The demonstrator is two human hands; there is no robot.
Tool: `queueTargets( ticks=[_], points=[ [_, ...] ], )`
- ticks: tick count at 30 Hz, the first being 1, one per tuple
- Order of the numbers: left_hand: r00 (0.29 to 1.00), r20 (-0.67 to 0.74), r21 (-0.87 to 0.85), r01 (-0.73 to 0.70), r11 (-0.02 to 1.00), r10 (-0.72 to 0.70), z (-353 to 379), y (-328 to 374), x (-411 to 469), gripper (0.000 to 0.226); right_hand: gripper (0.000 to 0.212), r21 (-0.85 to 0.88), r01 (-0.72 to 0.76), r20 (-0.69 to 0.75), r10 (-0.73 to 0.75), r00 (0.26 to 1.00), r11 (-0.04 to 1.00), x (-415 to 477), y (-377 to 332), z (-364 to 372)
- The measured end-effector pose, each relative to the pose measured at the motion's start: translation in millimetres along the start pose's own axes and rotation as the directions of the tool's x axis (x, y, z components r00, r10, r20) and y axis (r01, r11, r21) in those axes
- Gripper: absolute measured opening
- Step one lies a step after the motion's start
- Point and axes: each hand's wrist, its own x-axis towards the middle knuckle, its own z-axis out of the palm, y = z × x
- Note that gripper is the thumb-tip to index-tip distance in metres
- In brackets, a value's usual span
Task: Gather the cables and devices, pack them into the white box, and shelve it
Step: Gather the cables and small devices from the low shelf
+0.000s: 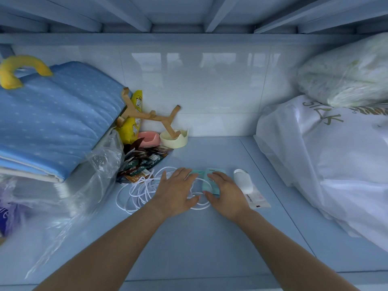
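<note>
A loose tangle of white cables (pixel 142 192) lies on the pale blue shelf surface (pixel 210 238). My left hand (pixel 178 190) rests flat on the tangle with fingers spread. My right hand (pixel 225 192) lies over a teal device (pixel 212 175), fingers apart, and whether it grips the device cannot be told. A second teal piece (pixel 197 172) pokes out between the hands. A white rounded device (pixel 243 179) lies just right of my right hand, on a flat pink-printed packet (pixel 257 200). No white box is in view.
Folded blue bedding (pixel 52 122) and clear plastic wrap (pixel 88 181) fill the left. Snack packets (pixel 142 162), a wooden stand (pixel 153 118), a pink dish (pixel 147 138) and a cream bowl (pixel 174 140) sit behind the cables. Big white bags (pixel 325 154) crowd the right.
</note>
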Motion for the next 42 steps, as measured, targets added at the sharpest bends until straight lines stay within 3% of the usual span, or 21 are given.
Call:
queueTargets(
  ticks=[5,11,16,22,30,34,42],
  points=[
    [0.987,0.16,-0.104,0.023,0.994,-0.006,8,-21,-2,0.076,0.05,-0.032,-0.061,0.006,0.061,0.998,0.998,2,-4,6],
    [0.998,0.059,-0.126,-0.021,0.992,0.029,18,-34,0,0.066,0.046,-0.008,-0.053,0.008,0.053,0.999,0.999,-9,-4,9],
    [0.996,0.083,-0.102,-0.001,0.995,0.01,18,-33,3,0.064,0.048,-0.038,-0.043,0.022,0.044,0.999,0.998,-16,-3,8],
    [0.996,0.045,-0.154,-0.064,0.986,0.072,11,-37,4,0.066,0.031,0.002,-0.086,-0.027,0.086,0.996,0.996,-9,-9,2],
    [0.99,-0.111,-0.247,-0.112,0.963,0.086,19,-21,4,0.064,0.03,0.006,-0.109,-0.036,0.109,0.993,0.994,-8,-1,-7],
    [0.989,-0.136,-0.285,-0.098,0.954,0.061,24,-14,2,0.065,0.031,-0.003,-0.064,-0.041,0.064,0.997,0.998,-5,-6,-6],
    [0.984,-0.137,-0.144,-0.133,0.981,0.113,13,-31,-10,0.069,0.048,0.02,0.035,-0.007,-0.035,0.999,0.999,3,-31,7]
  ],
)
